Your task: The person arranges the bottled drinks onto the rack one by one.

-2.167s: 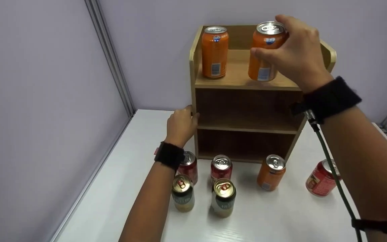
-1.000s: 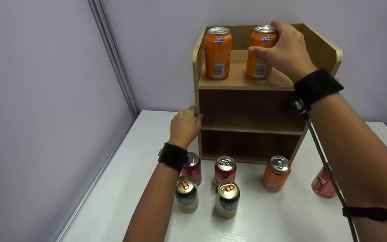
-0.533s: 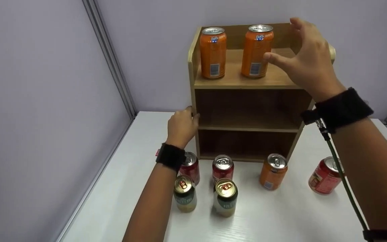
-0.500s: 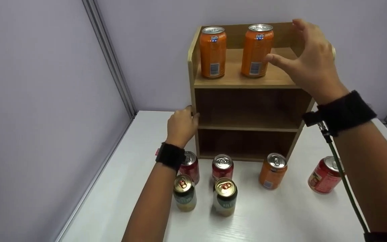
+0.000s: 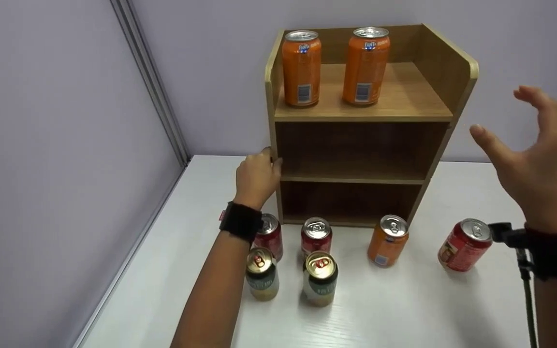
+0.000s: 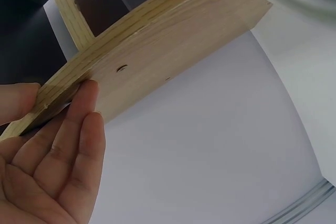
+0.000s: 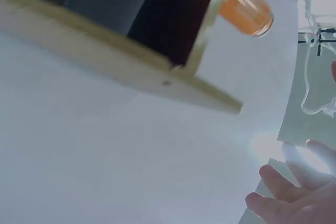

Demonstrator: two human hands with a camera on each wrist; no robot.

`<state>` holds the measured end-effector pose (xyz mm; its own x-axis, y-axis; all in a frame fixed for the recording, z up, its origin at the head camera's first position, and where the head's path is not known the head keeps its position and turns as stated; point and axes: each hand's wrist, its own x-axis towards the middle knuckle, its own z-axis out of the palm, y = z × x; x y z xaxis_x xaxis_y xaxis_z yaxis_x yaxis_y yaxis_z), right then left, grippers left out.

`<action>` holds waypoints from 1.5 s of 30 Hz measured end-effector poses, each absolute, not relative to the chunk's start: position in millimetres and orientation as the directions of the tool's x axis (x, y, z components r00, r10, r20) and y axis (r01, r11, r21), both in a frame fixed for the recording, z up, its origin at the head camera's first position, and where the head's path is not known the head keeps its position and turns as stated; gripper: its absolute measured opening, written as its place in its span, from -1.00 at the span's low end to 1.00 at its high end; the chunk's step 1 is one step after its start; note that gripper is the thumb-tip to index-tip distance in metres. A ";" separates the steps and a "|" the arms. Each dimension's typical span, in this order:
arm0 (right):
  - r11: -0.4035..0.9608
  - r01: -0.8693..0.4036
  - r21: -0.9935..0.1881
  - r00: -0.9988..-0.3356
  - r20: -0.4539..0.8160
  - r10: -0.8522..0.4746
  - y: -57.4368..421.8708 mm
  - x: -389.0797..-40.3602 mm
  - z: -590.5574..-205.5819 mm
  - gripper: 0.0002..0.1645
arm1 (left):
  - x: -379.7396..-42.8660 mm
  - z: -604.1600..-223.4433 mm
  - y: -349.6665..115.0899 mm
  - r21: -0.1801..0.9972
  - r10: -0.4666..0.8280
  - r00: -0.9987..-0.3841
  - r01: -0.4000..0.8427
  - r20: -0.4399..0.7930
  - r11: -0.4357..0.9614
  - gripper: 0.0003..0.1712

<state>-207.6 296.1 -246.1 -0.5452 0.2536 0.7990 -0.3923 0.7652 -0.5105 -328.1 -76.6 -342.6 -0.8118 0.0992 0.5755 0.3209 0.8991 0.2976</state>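
Note:
My left hand holds the left side panel of a wooden shelf. In the left wrist view the thumb lies at the panel's front edge and the fingers lie along its outer face. To the right of the shelf, my right hand is in the air, thumb and fingers spread, holding nothing. On the top board stand two orange Fanta cans, a left can and a right can, upright and apart. Nearest below the right hand is a red can on the table.
On the white table before the shelf stand another orange can, two dark red cans, one beside the other, and two green-and-gold cans, one right, one left. The left forearm partly covers the left ones. Walls stand behind and left.
My right hand has set the second orange can on the top board, let go of it, and moved away right and down. The left hand stays on the side panel.

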 end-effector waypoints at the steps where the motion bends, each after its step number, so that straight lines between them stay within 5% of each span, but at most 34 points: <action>1: 0.778 -0.352 -0.521 -0.562 0.782 0.269 302.9 -204.3 -253.7 -0.22 | -327.7 -342.8 -76.6 0.298 0.102 -0.813 0.323 0.574 0.898 -0.70; 11: 0.856 -0.136 -0.499 -0.750 0.616 0.241 352.0 -193.2 -353.5 0.01 | -323.5 -344.7 -79.0 0.296 0.111 -0.804 0.338 0.584 0.893 -0.70; 20: 0.901 0.044 -0.432 -0.948 0.267 0.174 366.5 -200.8 -421.7 0.32 | -322.6 -343.9 -81.1 0.289 0.112 -0.806 0.332 0.581 0.898 -0.70; 35: 0.905 0.015 -0.425 -0.957 0.257 0.136 363.6 -194.2 -434.0 0.12 | -320.2 -339.3 -79.5 0.293 0.114 -0.814 0.330 0.570 0.897 -0.70; 45: 0.909 -0.035 -0.415 -0.940 0.322 0.111 351.0 -178.9 -372.7 0.07 | -320.9 -341.9 -79.6 0.308 0.109 -0.819 0.331 0.563 0.892 -0.72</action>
<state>-178.9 351.0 -372.7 -0.9402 0.1111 0.3220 -0.0346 0.9093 -0.4147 -320.9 -79.6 -341.9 -0.8190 0.1094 0.5632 0.3307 0.8922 0.3076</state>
